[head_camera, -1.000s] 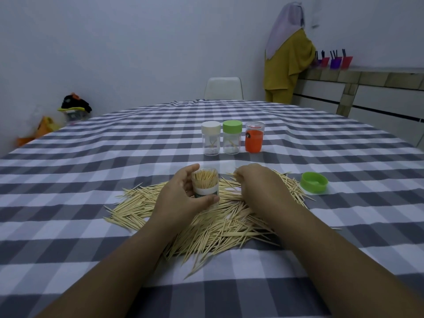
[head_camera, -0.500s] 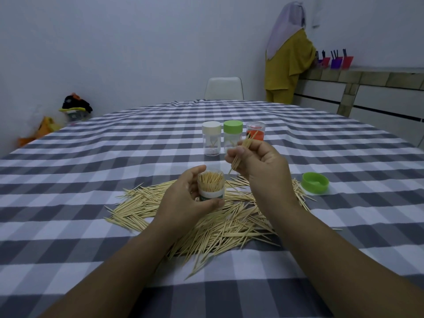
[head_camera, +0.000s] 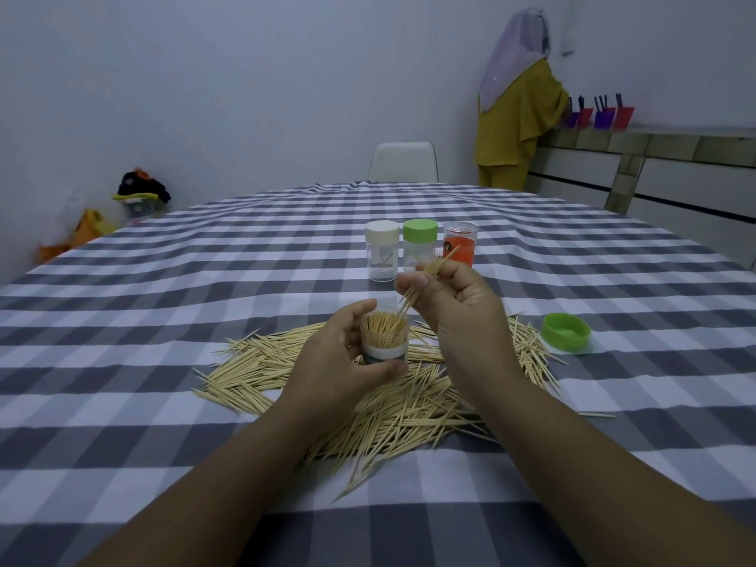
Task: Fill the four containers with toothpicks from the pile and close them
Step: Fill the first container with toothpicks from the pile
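Your left hand [head_camera: 341, 354] grips the open container [head_camera: 384, 336] upright just above the toothpick pile [head_camera: 392, 407]; it already looks nearly full. Your right hand [head_camera: 454, 298] pinches a small bundle of toothpicks [head_camera: 427, 280] between thumb and fingers, tilted, with the lower tips at the container mouth.

To do this step well, bring the bundle closer to upright before you let go, aim for a gap among the sticks already standing, and keep the container steady and level. With so little room left, feed few at a time; a slanted release would probably leave sticks across the rim and obstruct the loose green lid [head_camera: 566, 332] lying to your right.

3 more containers stand beyond your hands: white-capped [head_camera: 382, 251], green-capped [head_camera: 420, 244] and orange [head_camera: 460, 244]; the 2 clear ones appear almost empty.

The surface is a grey-and-white checked tablecloth [head_camera: 163, 321]. A white chair [head_camera: 404, 161] stands at the far end, and another person in yellow [head_camera: 517, 116] faces a counter [head_camera: 654, 157].
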Demonstrator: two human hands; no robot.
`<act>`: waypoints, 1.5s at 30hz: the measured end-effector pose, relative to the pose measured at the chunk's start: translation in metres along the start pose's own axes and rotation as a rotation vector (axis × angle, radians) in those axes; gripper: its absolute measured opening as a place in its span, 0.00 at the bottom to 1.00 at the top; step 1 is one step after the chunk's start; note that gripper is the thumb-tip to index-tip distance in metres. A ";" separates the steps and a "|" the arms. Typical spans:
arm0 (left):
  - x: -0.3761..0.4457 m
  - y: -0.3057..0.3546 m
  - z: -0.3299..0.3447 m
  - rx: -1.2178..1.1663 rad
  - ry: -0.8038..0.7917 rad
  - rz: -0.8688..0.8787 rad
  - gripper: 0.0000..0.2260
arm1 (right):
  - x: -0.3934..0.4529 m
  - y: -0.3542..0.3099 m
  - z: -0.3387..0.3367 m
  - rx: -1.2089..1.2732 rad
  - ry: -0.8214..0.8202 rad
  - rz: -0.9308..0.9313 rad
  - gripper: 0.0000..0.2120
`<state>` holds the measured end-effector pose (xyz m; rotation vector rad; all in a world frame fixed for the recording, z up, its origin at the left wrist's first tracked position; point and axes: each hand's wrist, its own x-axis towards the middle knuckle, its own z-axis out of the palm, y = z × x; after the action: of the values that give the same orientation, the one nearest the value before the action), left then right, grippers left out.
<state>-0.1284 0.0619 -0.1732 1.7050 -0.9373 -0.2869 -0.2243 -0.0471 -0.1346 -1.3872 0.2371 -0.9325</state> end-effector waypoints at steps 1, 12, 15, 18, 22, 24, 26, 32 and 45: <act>0.000 0.000 0.000 -0.003 0.000 0.002 0.36 | 0.000 0.003 0.000 -0.073 -0.019 0.027 0.04; 0.001 -0.002 -0.001 0.008 0.002 0.009 0.36 | 0.000 0.009 0.000 -0.335 -0.062 0.024 0.12; 0.000 -0.001 -0.001 0.012 0.007 0.005 0.36 | -0.001 0.010 0.001 -0.413 -0.114 0.069 0.12; 0.000 0.000 -0.001 0.005 0.009 0.008 0.34 | -0.003 0.009 0.002 -0.493 -0.175 0.074 0.14; 0.001 0.000 -0.002 0.000 0.012 -0.015 0.36 | 0.005 -0.003 -0.010 -0.536 -0.183 0.092 0.14; 0.001 0.001 -0.003 -0.011 0.014 -0.027 0.36 | 0.013 -0.008 -0.022 -0.677 -0.253 0.151 0.15; 0.001 0.001 -0.003 -0.022 0.016 -0.036 0.37 | 0.017 -0.009 -0.032 -0.922 -0.425 0.224 0.19; 0.002 0.000 -0.003 -0.036 0.027 -0.050 0.37 | 0.018 0.001 -0.037 -1.291 -0.663 0.337 0.30; 0.002 0.001 -0.004 -0.030 0.023 -0.050 0.37 | 0.014 0.009 -0.030 -1.504 -0.645 0.094 0.09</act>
<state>-0.1254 0.0631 -0.1703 1.7022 -0.8709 -0.3125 -0.2311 -0.0799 -0.1442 -2.9127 0.5446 -0.0200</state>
